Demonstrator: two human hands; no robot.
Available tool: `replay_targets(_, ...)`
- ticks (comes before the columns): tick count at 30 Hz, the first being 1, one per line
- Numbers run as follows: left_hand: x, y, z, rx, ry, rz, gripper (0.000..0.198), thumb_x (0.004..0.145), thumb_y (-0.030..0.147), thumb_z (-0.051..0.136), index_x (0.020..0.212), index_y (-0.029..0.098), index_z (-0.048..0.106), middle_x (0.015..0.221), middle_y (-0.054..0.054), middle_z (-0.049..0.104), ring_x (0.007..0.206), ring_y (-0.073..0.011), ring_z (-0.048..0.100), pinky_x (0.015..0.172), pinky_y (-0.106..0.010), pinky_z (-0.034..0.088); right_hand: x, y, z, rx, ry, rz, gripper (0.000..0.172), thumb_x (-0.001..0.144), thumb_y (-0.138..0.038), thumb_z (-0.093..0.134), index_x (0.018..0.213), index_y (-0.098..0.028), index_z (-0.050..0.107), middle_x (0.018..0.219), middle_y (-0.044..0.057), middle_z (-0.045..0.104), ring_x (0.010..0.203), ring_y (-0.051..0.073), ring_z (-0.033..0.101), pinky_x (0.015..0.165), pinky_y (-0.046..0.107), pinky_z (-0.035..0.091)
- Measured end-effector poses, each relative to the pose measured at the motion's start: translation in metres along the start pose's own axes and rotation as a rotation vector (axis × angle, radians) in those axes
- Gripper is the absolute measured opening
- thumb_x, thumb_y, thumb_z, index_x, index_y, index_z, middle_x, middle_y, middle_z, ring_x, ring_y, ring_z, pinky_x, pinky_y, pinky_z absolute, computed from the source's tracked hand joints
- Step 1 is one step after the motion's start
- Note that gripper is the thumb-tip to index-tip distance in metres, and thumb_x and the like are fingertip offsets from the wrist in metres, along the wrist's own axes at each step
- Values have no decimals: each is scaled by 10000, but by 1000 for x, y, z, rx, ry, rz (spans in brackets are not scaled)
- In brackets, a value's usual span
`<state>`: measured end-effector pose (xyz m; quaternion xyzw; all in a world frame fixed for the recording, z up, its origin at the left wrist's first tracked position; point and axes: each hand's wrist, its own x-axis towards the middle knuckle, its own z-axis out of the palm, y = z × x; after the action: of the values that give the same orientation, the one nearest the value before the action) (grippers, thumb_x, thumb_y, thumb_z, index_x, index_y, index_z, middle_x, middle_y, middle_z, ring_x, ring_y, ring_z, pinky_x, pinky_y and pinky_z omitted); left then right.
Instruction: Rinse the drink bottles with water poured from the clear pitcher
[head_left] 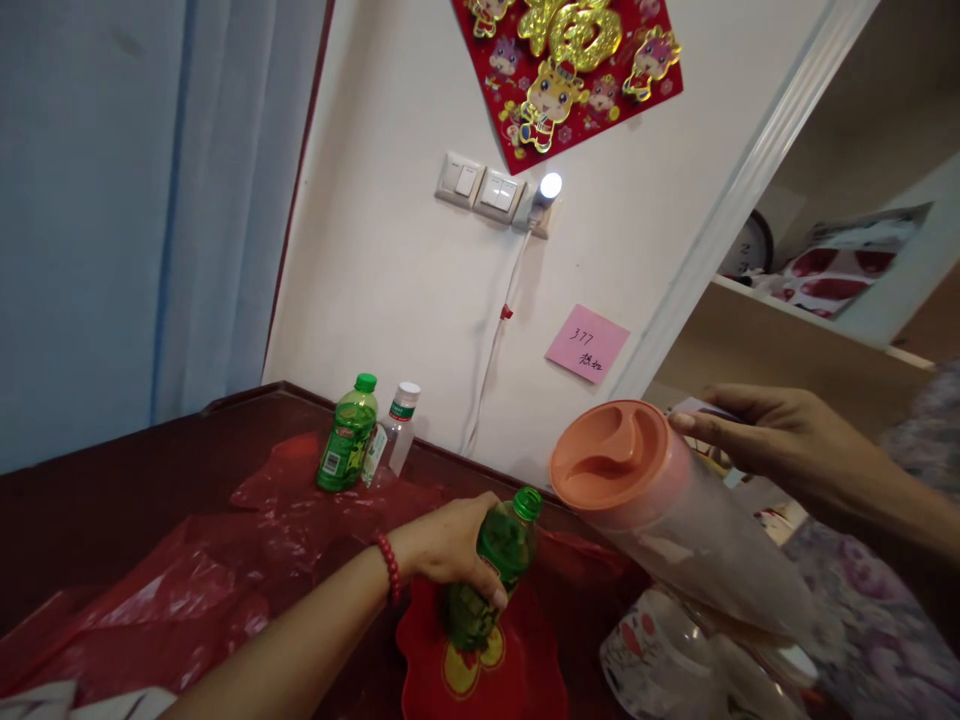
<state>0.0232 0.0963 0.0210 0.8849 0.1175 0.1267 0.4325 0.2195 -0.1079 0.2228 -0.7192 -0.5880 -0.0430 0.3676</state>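
Note:
My left hand, with a red bead bracelet at the wrist, is wrapped round a green plastic bottle. The bottle leans, its green top up and to the right, and its lower end is over a red scalloped tray with a gold design. I cannot tell if its mouth is capped. My right hand is closed near the upper side of a translucent pitcher with an orange lid; its grip on the handle is partly hidden. The pitcher tilts left, its lid toward the green bottle.
A second green bottle and a clear bottle with a white cap stand at the wall. Red plastic sheeting covers part of the dark table. A floral-patterned glass container stands below the pitcher. A white cable hangs behind.

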Motion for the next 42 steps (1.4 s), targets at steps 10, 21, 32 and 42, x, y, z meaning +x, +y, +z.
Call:
replay_targets(10, 0, 0, 0, 10, -3, -2, 715, 451, 378, 956, 1024, 220, 559, 1039, -43, 717, 979, -308, 674, 745, -335, 504, 7, -4, 1, -42, -89, 33, 664, 707, -822, 744, 781, -162, 730, 708, 37, 576, 622, 165, 454, 528, 238, 347)
replay_targets(21, -2, 4, 0, -3, 10, -1, 701, 459, 371, 949, 1024, 199, 570, 1033, -63, 722, 969, -322, 676, 723, -343, 509, 12, -13, 5, -120, -103, 64, 727, 644, -880, 704, 719, -156, 706, 676, 42, 567, 615, 176, 464, 508, 241, 357)
replay_targets(32, -1, 0, 1, -6, 1, 8, 709, 453, 390, 954, 1025, 210, 576, 1057, -69, 728, 987, -327, 671, 752, -359, 517, 13, -7, 2, -143, -98, 66, 694, 673, -858, 696, 749, -169, 714, 686, 48, 600, 608, 190, 508, 512, 264, 385)
replay_targets(42, 0, 0, 1, 7, -5, 10, 717, 465, 397, 952, 1040, 213, 566, 1065, -65, 727, 993, -322, 678, 742, -342, 518, 12, -4, -1, -125, -127, 64, 677, 708, -842, 705, 771, -168, 708, 700, 47, 602, 608, 173, 493, 516, 251, 388)
